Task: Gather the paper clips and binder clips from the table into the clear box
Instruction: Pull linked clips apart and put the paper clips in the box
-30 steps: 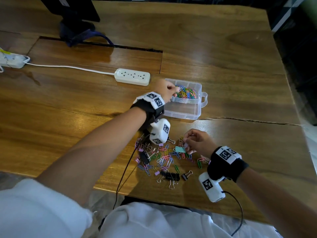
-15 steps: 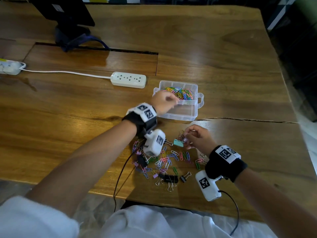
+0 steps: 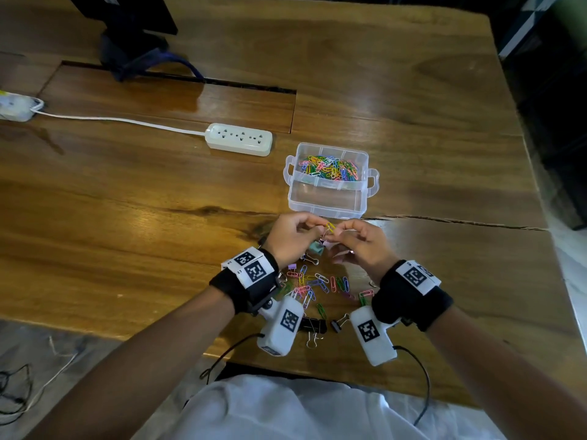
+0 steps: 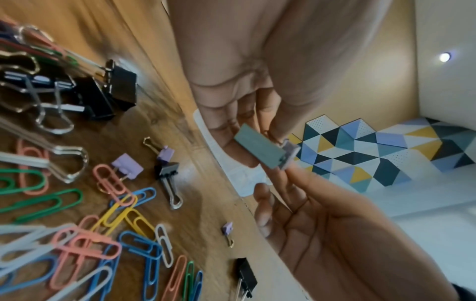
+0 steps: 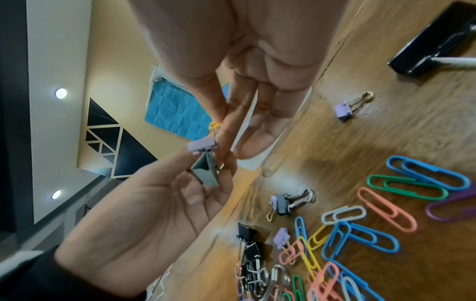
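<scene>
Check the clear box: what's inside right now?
The clear box holds a heap of coloured paper clips in its far compartment. The near compartment looks empty. No binder clips show inside, though anything under the heap is covered.

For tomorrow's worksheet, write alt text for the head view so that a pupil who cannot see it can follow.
Above a wooden table, a person's left hand and right hand together hold a small tangle of clips. Loose clips lie below them; a clear box with coloured paper clips stands beyond.
</scene>
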{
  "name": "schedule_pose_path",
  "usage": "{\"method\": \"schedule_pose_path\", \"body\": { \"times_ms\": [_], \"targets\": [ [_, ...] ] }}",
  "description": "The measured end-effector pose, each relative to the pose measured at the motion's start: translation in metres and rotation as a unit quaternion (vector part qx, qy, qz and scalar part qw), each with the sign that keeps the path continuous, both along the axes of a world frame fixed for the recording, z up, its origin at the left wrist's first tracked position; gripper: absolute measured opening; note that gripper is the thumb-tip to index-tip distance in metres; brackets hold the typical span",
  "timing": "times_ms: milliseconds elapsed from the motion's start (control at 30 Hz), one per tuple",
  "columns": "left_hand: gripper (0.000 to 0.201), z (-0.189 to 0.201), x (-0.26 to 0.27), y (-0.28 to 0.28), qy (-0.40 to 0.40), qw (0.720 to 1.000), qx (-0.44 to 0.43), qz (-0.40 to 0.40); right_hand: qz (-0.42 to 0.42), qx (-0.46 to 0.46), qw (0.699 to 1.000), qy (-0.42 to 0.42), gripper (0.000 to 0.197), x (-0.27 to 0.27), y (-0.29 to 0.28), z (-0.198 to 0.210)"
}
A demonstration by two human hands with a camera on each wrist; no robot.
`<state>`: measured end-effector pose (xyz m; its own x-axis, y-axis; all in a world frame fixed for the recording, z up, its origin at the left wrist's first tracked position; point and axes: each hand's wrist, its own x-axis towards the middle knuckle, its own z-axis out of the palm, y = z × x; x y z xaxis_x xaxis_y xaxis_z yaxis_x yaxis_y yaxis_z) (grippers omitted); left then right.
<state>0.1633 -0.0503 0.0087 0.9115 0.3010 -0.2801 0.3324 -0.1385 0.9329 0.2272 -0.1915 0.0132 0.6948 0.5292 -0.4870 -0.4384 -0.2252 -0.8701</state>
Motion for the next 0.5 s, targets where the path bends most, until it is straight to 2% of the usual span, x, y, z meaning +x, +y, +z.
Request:
{"method": "schedule_pose_path", "body": {
  "times_ms": [233,400,500],
  "targets": [
    [0.018,0.009,0.001,0.007,-0.001,0.999,-0.04,0.022,-0.018,0.021,1.0,0.009,0.015,-0.001,0.004,0.01],
    [0.017,0.016,0.001,0.013,-0.016,1.0,-0.016,0.013,-0.011,0.035,0.999,-0.004,0.014,0.001,0.001,0.012],
    [0.017,0.019,0.0,0.015,-0.026,1.0,-0.002,0.005,-0.01,0.057,0.998,0.023,0.015,0.0,0.0,0.014]
  ]
}}
